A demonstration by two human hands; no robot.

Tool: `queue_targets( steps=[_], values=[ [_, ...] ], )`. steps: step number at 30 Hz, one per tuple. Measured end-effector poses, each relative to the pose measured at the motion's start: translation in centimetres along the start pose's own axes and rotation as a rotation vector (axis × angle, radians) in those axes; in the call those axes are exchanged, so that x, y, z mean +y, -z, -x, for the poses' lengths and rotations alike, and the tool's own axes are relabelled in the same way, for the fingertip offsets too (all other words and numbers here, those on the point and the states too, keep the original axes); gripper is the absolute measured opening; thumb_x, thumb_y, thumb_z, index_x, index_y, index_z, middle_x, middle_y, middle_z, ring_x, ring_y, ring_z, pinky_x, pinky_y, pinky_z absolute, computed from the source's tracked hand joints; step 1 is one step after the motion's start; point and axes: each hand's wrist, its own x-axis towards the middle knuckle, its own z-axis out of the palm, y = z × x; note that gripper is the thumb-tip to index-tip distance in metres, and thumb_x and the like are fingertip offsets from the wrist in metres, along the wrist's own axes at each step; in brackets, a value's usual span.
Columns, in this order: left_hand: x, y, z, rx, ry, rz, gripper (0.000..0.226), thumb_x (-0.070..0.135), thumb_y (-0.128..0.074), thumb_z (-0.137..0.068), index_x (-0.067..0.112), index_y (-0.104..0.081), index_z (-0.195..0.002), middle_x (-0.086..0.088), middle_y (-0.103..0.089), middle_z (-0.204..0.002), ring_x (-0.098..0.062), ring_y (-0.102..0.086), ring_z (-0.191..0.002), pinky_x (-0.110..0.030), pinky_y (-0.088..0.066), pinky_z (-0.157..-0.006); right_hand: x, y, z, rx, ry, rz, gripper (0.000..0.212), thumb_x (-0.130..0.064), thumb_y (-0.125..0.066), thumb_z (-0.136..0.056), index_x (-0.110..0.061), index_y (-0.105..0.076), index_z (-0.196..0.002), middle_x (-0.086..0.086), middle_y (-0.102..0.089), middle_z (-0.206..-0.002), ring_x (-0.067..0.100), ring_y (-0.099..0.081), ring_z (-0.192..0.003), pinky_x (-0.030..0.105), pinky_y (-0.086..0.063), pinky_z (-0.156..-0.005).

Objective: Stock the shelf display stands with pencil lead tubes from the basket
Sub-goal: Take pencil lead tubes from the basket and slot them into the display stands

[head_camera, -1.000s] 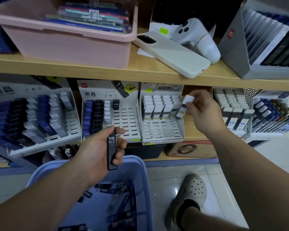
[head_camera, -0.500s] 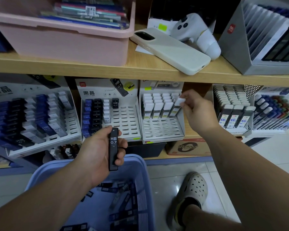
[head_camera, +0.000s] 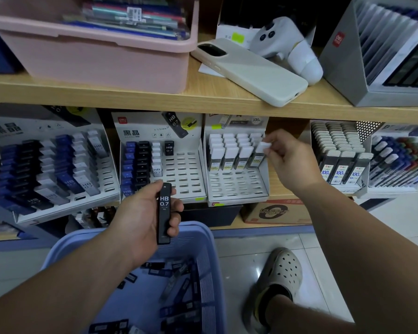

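My left hand (head_camera: 144, 216) grips a black lead tube marked HB 0.7 (head_camera: 164, 214), upright above the blue basket (head_camera: 204, 239). Several loose dark tubes (head_camera: 176, 280) lie in the basket's bottom. My right hand (head_camera: 288, 156) pinches the white cap of a white-capped tube (head_camera: 260, 155) that stands in the rightmost column of the white display stand (head_camera: 238, 186). To its left, the middle stand (head_camera: 186, 177) holds blue, black and white tubes in its left columns, and many of its slots are bare.
A larger stand (head_camera: 46, 169) of tubes sits at far left, more stands (head_camera: 338, 155) at right. The shelf above carries a pink bin (head_camera: 94, 56), a phone (head_camera: 251, 69) and a white device (head_camera: 287, 44). A cardboard box (head_camera: 275, 212) lies under the stands. My shoe (head_camera: 279, 276) is beside the basket.
My right hand has lowered the white-capped tube from the air into the rightmost column of the white stand. My left hand has kept the black tube in place.
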Motion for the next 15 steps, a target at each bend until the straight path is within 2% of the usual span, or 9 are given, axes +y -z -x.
queue_targets(
  steps=[6, 10, 12, 15],
  values=[
    [-0.1, 0.1, -0.2, 0.023, -0.009, -0.009, 0.031, 0.039, -0.044, -0.103, 0.011, -0.056, -0.105, -0.01, -0.059, -0.068, -0.019, -0.045, -0.044, -0.025, -0.037, -0.04, 0.0, -0.2, 0.1, -0.049, 0.029, 0.036, 0.016, -0.011, -0.067, -0.093, -0.018, -0.067, -0.107, 0.0, -0.068, -0.084, 0.022, -0.065, -0.08, 0.041, -0.056, -0.079],
    [-0.1, 0.1, -0.2, 0.022, -0.012, -0.014, 0.031, 0.039, -0.044, -0.103, 0.011, -0.057, -0.105, -0.009, -0.059, -0.068, -0.019, -0.046, -0.045, -0.026, -0.037, -0.04, 0.4, -0.8, -0.1, 0.012, -0.014, 0.07, 0.017, -0.015, -0.073, -0.09, -0.019, -0.075, -0.106, 0.003, -0.075, -0.089, 0.021, -0.07, -0.083, 0.041, -0.058, -0.082],
    [-0.1, 0.2, -0.2, 0.021, -0.01, -0.014, 0.031, 0.039, -0.045, -0.103, 0.011, -0.057, -0.105, -0.009, -0.059, -0.068, -0.019, -0.045, -0.045, -0.026, -0.037, -0.04, 0.6, -0.8, -0.4, 0.054, -0.022, 0.112, 0.019, -0.018, -0.072, -0.09, -0.018, -0.077, -0.109, 0.004, -0.077, -0.098, 0.022, -0.072, -0.088, 0.039, -0.057, -0.086],
    [0.0, 0.3, -0.2, 0.022, -0.004, -0.015, 0.031, 0.039, -0.044, -0.103, 0.011, -0.057, -0.104, -0.009, -0.058, -0.067, -0.018, -0.045, -0.045, -0.025, -0.037, -0.04, 0.8, -1.0, -0.3, 0.078, -0.026, 0.172, 0.021, -0.023, -0.069, -0.093, -0.018, -0.077, -0.112, 0.005, -0.078, -0.1, 0.023, -0.072, -0.089, 0.029, -0.054, -0.085]
  ],
)
